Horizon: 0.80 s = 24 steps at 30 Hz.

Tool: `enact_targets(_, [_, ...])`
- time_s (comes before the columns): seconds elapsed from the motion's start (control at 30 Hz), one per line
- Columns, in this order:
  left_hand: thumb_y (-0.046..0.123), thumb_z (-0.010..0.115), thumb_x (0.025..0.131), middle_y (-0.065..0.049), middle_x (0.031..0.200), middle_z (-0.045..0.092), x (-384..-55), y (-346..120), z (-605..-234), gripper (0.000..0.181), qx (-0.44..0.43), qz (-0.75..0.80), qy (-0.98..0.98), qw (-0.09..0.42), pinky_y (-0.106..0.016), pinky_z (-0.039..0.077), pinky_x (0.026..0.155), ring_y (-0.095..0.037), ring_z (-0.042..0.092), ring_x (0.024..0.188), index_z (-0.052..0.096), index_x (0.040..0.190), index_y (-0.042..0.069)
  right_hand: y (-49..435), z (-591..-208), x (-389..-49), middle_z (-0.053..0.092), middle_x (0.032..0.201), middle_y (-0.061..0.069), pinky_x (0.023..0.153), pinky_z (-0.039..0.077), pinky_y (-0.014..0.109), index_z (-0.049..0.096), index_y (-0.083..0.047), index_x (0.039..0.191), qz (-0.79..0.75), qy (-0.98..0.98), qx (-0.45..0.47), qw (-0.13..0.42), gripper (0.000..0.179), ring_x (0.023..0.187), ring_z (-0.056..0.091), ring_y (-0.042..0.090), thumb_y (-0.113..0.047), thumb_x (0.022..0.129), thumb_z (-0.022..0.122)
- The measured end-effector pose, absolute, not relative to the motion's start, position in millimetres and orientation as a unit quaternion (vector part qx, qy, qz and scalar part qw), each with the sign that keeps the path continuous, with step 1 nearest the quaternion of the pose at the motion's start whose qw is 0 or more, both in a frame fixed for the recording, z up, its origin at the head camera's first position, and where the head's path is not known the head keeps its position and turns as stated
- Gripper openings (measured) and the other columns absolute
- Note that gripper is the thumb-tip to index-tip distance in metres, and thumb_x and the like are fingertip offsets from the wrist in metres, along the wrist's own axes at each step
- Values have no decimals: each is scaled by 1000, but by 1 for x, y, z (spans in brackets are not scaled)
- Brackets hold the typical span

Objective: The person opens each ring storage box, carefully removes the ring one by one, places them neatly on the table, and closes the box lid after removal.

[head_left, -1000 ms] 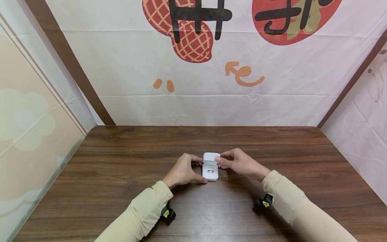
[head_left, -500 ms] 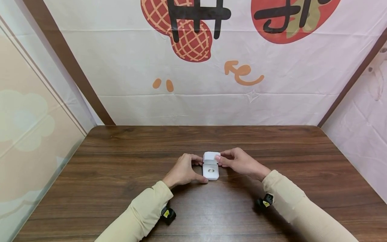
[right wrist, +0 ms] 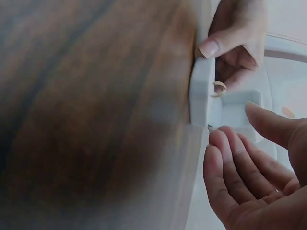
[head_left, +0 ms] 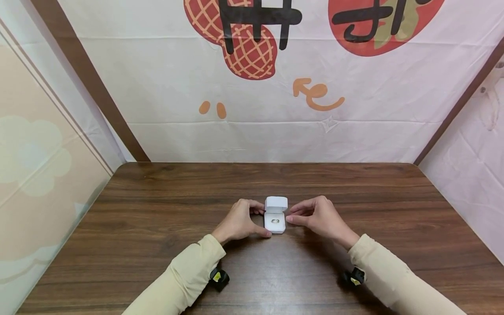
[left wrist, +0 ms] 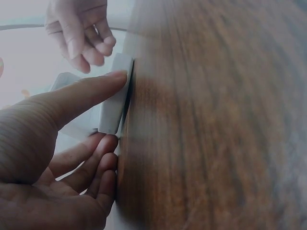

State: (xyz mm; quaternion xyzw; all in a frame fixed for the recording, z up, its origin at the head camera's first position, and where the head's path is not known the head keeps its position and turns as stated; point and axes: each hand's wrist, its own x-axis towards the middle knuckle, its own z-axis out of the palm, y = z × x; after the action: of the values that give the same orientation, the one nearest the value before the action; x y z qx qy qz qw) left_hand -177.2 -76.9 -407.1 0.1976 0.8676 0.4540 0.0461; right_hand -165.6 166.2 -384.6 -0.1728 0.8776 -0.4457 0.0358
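A small white ring box (head_left: 276, 204) stands on the table with its lid raised upright at the back. A gold-coloured ring (right wrist: 220, 88) sticks up from the box's white insert. My left hand (head_left: 238, 222) holds the base from the left, thumb at the front edge and fingertips behind. In the left wrist view that thumb (left wrist: 96, 91) lies along the front of the base. My right hand (head_left: 323, 218) is just to the right of the box, fingers loosely bent and nothing between thumb and fingers. A narrow gap separates it from the lid.
The brown wood-grain table (head_left: 165, 192) reaches back to a printed white cloth wall (head_left: 165, 100). More cloth hangs along the left and right sides. A small black camera is strapped on each wrist.
My right hand has let go of the lid and drawn back slightly to the right. The lid now stands more upright. My left hand keeps its hold on the base.
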Motion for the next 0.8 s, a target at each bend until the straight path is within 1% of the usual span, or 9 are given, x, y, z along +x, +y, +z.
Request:
enact_targets(0.13, [13,99,60,-4,96,73,-178,-77,-408,57,198,453,868,48,-39,53,92,-21,68,95,73,109,-2,163,-389,-165,77,84,-2,60,53,24,82,-7,93,-439,878,-189,35,17,72,68,10,-18,81,87])
enact_targets(0.23, [14,99,60,-3,96,73,-178,-77,-407,58,197,452,869,50,-40,53,92,-21,67,96,73,109,-1,158,-390,-164,77,86,-3,59,52,23,83,-10,90,-434,879,-196,29,14,73,66,8,-18,80,88])
enact_targets(0.47, [15,99,60,-3,96,73,-178,-76,-408,58,197,455,867,52,-40,53,92,-21,68,96,73,110,-1,147,-395,-166,77,93,-4,61,50,22,84,-16,88,-412,888,-202,17,12,79,62,6,-20,78,89])
enact_targets(0.73, [14,99,60,-3,95,73,-177,-76,-408,57,196,451,869,47,-39,53,92,-21,68,95,73,108,-1,143,-395,-167,77,87,-8,63,51,23,84,-18,83,-384,900,-207,2,7,77,62,6,-17,79,88])
enact_targets(0.8, [14,99,60,-3,95,73,-177,-76,-408,57,195,451,870,46,-39,53,91,-20,68,94,73,108,0,141,-395,-167,77,85,-9,60,50,23,84,-18,82,-381,901,-209,0,6,72,60,5,-16,80,88])
